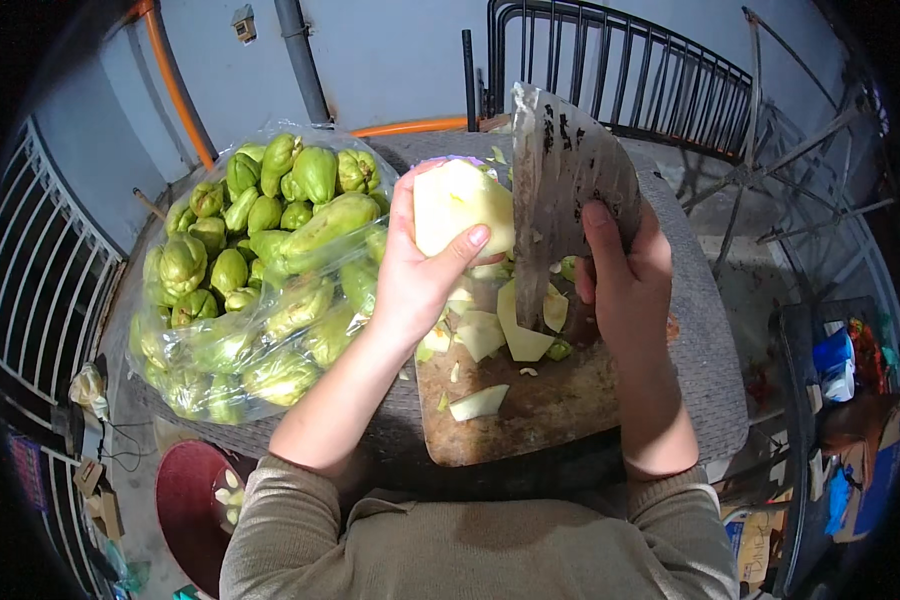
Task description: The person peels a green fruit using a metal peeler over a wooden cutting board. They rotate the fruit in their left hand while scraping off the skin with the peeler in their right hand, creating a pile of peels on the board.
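Note:
My left hand [420, 262] grips a pale, peeled chayote [461, 206] from its left side, thumb across the front. In my right hand [626, 255] is a broad metal cleaver [559, 165], its wide blade raised beside the chayote; the handle is hidden by my fingers. Below both hands lies a worn wooden cutting board [525, 431]. Pale cut chayote pieces [480, 335] and green peel scraps [559, 349] are scattered over it, and one flat slice [479, 403] rests nearer its front edge.
A clear plastic bag [232, 360] full of whole green chayotes [229, 270] fills the left of the woven-topped table [709, 360]. A dark red bucket [184, 517] with pale pieces in it stands on the floor at left. Metal frames [750, 172] stand beyond the table at right.

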Demonstrator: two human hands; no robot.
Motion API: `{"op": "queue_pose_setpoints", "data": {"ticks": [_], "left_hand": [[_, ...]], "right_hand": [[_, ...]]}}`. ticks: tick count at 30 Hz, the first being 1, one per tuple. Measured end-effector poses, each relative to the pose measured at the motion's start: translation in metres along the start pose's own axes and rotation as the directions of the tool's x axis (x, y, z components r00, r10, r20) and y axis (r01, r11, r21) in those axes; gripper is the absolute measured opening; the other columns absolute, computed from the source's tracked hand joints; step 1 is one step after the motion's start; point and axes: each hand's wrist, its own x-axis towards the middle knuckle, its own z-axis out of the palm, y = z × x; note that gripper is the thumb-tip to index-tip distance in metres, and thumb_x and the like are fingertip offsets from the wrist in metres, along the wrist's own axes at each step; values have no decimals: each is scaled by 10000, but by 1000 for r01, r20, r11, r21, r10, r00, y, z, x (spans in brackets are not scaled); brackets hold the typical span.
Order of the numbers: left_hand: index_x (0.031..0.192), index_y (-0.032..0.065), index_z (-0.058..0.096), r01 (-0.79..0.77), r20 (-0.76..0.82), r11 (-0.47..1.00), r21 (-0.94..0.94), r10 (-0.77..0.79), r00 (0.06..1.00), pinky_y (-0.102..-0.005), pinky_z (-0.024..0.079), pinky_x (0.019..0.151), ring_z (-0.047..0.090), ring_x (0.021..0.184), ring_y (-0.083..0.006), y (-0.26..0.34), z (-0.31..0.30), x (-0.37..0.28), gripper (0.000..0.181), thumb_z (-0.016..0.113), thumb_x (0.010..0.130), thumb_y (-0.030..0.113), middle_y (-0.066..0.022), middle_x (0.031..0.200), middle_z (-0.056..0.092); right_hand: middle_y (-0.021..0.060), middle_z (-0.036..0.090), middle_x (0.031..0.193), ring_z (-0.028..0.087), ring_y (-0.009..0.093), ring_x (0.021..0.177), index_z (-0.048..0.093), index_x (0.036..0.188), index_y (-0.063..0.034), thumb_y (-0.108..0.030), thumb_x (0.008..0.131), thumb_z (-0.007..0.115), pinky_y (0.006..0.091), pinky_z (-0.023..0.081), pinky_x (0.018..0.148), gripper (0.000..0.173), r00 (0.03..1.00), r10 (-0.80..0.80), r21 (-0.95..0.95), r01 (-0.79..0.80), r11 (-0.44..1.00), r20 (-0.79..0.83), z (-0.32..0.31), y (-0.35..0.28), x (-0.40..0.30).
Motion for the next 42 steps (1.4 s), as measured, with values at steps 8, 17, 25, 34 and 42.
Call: {"op": "queue_pose_setpoints", "data": {"ticks": [8, 17, 25, 34, 42], "left_hand": [[1177, 63, 460, 19, -21, 1000, 25, -18, 1000, -238, 470, 806, 558, 920, -90, 2, -11, 0, 415, 682, 828, 92, -14, 971, 572], [1074, 18, 548, 18, -3, 977, 213, -18, 1000, -227, 472, 755, 562, 834, -70, 10, -10, -3, 379, 746, 795, 179, -6, 904, 600], [1068, 20, 550, 73, 65, 935, 347, -101, 993, -217, 480, 709, 572, 791, -60, 23, -11, -4, 371, 754, 785, 146, 3, 872, 616], [1028, 25, 565, 90, 142, 872, 482, -179, 974, -227, 494, 693, 591, 773, -63, 26, -15, -1, 315, 738, 795, 149, -11, 861, 638], [994, 23, 576, 142, 141, 856, 498, -241, 960, -229, 494, 680, 594, 755, -64, 30, -10, -1, 288, 735, 799, 163, -18, 837, 645]], "right_hand": [[123, 660, 982, 627, 162, 886, 548, 1168, 19, -218, 904, 608, 294, 485, 786, 360, 987, 124, -158, -107, 982, 103, -6, -5, -1], [161, 664, 847, 664, 234, 760, 585, 1096, 17, -250, 885, 621, 333, 508, 707, 342, 978, 71, -327, -2, 945, 198, -11, -7, 2], [136, 657, 781, 640, 195, 669, 590, 1098, 6, -239, 871, 635, 316, 502, 640, 336, 961, 133, -356, -40, 934, 241, -13, -15, 0], [116, 654, 820, 608, 152, 705, 602, 1091, -10, -294, 886, 610, 297, 487, 667, 350, 915, 289, -409, -158, 899, 282, -18, -17, 6], [56, 636, 780, 559, 114, 671, 612, 1077, -12, -290, 899, 592, 275, 463, 629, 330, 854, 418, -273, -340, 900, 312, -14, -10, 5]]}}
